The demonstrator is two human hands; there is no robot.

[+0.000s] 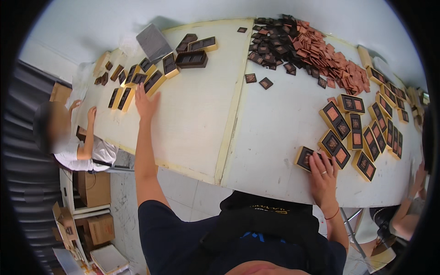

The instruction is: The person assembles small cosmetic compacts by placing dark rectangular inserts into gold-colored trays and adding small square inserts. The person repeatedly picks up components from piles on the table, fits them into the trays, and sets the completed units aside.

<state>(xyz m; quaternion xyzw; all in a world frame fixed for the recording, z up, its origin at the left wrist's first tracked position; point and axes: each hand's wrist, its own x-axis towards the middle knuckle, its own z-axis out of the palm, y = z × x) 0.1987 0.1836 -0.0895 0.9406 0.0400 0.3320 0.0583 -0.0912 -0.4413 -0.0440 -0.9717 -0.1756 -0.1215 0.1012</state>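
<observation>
My left hand [147, 104] stretches far over the table, fingers extended and thumb apart, its fingertips at the edge of a group of gold boxes with black compartment inserts. One such box [155, 82] lies just beyond the fingers; another box [125, 100] is to their left. Whether the fingertips touch a box, I cannot tell. At the table's near edge on the right, my right hand [323, 181] is closed over a gold box [303, 157] with a black insert. The hand covers much of that box. Right beside it stands a filled box [334, 147] holding dark and copper squares.
Dark square packets [270, 46] and copper square packets [327, 59] form a large pile at the back. Several filled boxes [366, 137] stand at the right. Brown trays [191, 59] and a grey block [153, 42] are at the back left. Co-workers sit at both ends.
</observation>
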